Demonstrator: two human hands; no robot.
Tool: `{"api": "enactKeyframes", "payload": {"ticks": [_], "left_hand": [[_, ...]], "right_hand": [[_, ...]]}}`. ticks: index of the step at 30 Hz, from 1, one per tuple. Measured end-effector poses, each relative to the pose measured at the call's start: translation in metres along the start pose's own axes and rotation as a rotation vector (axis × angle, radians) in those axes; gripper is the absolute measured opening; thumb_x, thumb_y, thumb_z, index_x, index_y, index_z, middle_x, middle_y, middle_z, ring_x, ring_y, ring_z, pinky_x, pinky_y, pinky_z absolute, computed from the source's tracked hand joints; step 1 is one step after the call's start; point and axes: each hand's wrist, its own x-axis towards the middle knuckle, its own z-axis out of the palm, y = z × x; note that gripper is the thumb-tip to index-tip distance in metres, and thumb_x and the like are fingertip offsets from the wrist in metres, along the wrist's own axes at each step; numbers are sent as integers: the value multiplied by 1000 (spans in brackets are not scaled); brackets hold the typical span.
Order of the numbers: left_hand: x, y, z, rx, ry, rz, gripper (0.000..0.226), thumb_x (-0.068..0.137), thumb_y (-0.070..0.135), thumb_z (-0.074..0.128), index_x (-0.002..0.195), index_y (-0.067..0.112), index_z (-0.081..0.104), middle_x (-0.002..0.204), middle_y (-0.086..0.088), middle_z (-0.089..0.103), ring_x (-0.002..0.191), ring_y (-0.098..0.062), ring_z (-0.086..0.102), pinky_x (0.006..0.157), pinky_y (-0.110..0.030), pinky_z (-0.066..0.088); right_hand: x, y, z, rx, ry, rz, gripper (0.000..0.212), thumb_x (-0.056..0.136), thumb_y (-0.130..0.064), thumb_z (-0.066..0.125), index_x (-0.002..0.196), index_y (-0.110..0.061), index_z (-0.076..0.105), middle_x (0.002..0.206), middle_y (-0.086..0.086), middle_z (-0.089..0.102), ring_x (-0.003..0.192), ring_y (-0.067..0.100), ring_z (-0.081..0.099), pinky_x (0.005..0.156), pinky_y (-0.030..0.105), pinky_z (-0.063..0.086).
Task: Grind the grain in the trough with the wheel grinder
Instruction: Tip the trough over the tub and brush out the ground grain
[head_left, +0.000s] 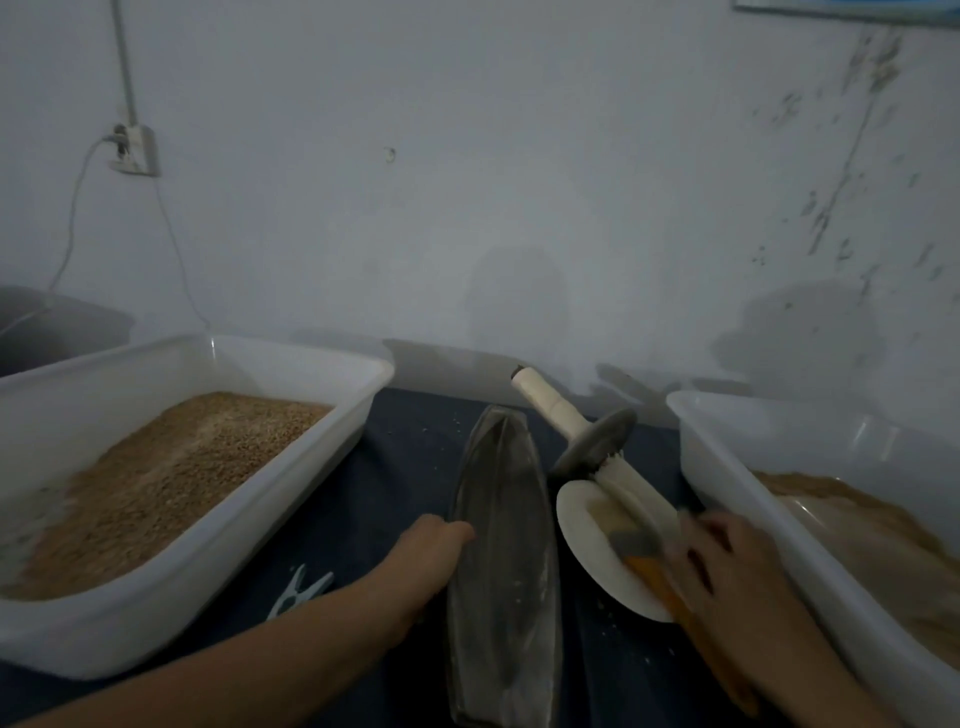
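A dark metal boat-shaped trough (506, 561) lies lengthwise on the dark table; only dusty residue shows inside it. My left hand (434, 540) rests against its left rim, fingers curled on the edge. To its right the wheel grinder (597, 441), a grey disc on a pale wooden axle, leans across a white plate (587, 535). My right hand (727, 566) sits over the plate's right edge, closed on a brush with an orange handle (670, 587) whose bristles touch the plate. The hand is blurred.
A white plastic tub (291, 467) of whole brown grain stands at the left. Another white tub (753, 499) with finer brown powder stands at the right. A pale plastic clip (298, 597) lies by the left tub. The wall with a socket (135, 150) is close behind.
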Motion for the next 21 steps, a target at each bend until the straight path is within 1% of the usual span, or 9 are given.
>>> {"api": "enactKeyframes", "payload": {"ticks": [2, 5, 8, 11, 12, 14, 17, 19, 21], "left_hand": [[1, -7, -4, 15, 73, 7, 12, 90, 20, 51, 83, 10, 50, 88, -4, 50, 77, -16, 51, 58, -25, 38], [8, -6, -6, 84, 77, 30, 21, 91, 19, 48, 72, 12, 45, 84, -1, 43, 70, -9, 42, 54, -19, 34], [11, -8, -9, 141, 35, 14, 19, 92, 23, 47, 75, 15, 48, 86, 1, 47, 71, -6, 45, 52, -15, 34], [13, -10, -12, 76, -18, 32, 17, 92, 30, 45, 78, 23, 52, 86, 8, 54, 79, -6, 53, 57, -13, 38], [10, -9, -12, 91, -43, 47, 20, 93, 34, 43, 80, 25, 56, 87, 12, 55, 79, -4, 53, 58, -11, 39], [9, -12, -13, 134, -64, 77, 33, 96, 44, 38, 105, 23, 62, 106, 7, 59, 96, -10, 56, 75, -14, 41], [9, -19, -20, 206, 19, 147, 51, 100, 45, 22, 142, 19, 34, 147, -3, 38, 134, -19, 36, 101, -20, 29], [8, -20, -26, 164, 84, 247, 47, 101, 43, 17, 145, 29, 28, 152, 4, 29, 138, -15, 29, 103, -18, 21], [9, -16, -30, 7, 174, 290, 44, 99, 44, 25, 139, 31, 39, 145, 5, 41, 132, -15, 39, 110, -23, 25]], "right_hand": [[40, 1, -6, 110, 7, 58, 54, 96, -34, 45, 145, -17, 30, 141, 8, 40, 127, 23, 36, 104, 32, 30], [90, -8, -1, 168, -242, 135, 57, 95, -35, 48, 144, -13, 30, 140, 11, 44, 122, 26, 46, 94, 31, 39], [118, -19, 19, 224, -277, 129, 41, 91, -43, 50, 122, -16, 54, 101, 2, 60, 84, 16, 54, 72, 27, 42], [132, -24, 36, 276, -224, 194, 41, 86, -44, 58, 114, -15, 58, 86, -1, 56, 74, 14, 52, 65, 26, 41], [134, -23, 41, 273, -202, 211, 41, 84, -43, 60, 112, -14, 60, 84, -2, 56, 73, 14, 52, 62, 25, 41], [132, -24, 48, 252, -131, 242, 40, 82, -42, 63, 107, -11, 62, 79, -2, 55, 73, 17, 55, 57, 25, 39], [132, -31, 42, 287, 22, 219, 41, 82, -38, 67, 106, -6, 61, 83, 8, 62, 86, 29, 63, 63, 28, 39], [135, -37, 20, 333, 142, 174, 39, 83, -29, 68, 107, 1, 61, 92, 18, 67, 90, 34, 63, 69, 32, 45], [135, -45, -8, 426, 203, 64, 34, 82, -19, 70, 104, 4, 61, 94, 18, 67, 88, 32, 63, 74, 37, 48]]}}
